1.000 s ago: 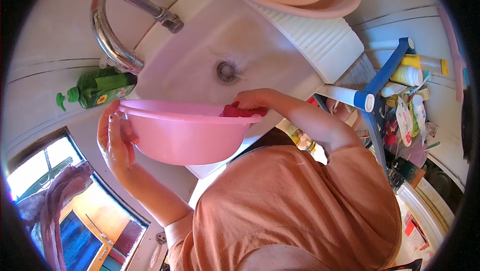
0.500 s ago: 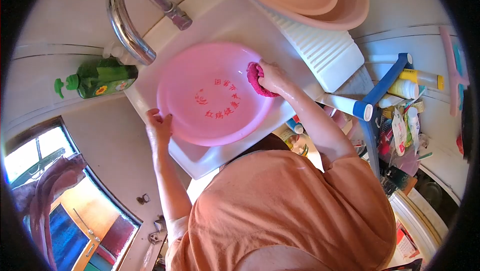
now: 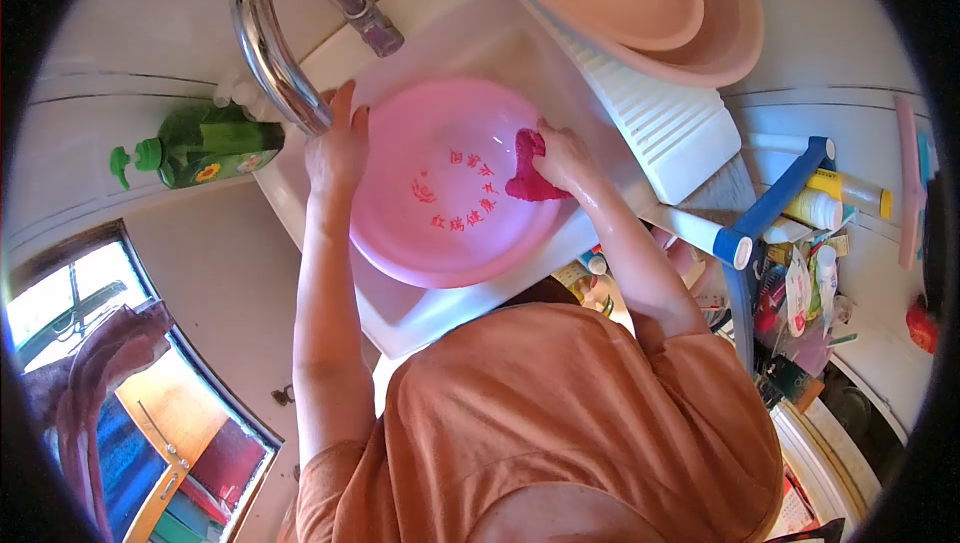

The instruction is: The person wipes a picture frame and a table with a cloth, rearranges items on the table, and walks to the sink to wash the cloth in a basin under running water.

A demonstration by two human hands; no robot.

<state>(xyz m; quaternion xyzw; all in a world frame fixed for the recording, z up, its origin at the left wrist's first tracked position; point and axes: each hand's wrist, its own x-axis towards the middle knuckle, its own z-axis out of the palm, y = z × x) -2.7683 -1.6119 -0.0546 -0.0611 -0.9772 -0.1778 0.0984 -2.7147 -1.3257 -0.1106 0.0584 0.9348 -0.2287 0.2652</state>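
Note:
A round pink plastic basin (image 3: pixel 430 261) with red printed characters on its bottom sits tilted in the white sink (image 3: pixel 400 326). My right hand (image 3: pixel 566 161) is closed around a bunched dark-pink cloth (image 3: pixel 533 171), pressed to the basin's inner right side. My left hand (image 3: pixel 338 148) is at the basin's upper-left rim, thumb toward the inside and fingers on the outer side. Its fingertips are close to the spout of the chrome faucet (image 3: pixel 262 43), which partly overlaps the hand. The undersides of both hands are hidden.
A green pump bottle (image 3: pixel 205 148) stands left of the sink. Stacked peach basins (image 3: pixel 728 43) rest above the ribbed white washboard (image 3: pixel 655 128). On the right are a blue-and-white rack frame (image 3: pixel 740 248) and several tubes and bottles, including a yellow-capped bottle (image 3: pixel 850 193).
My left hand has moved up along the basin's left rim, toward the faucet. My right hand keeps the cloth at the right side, its shape now more spread downward. The view shifted slightly.

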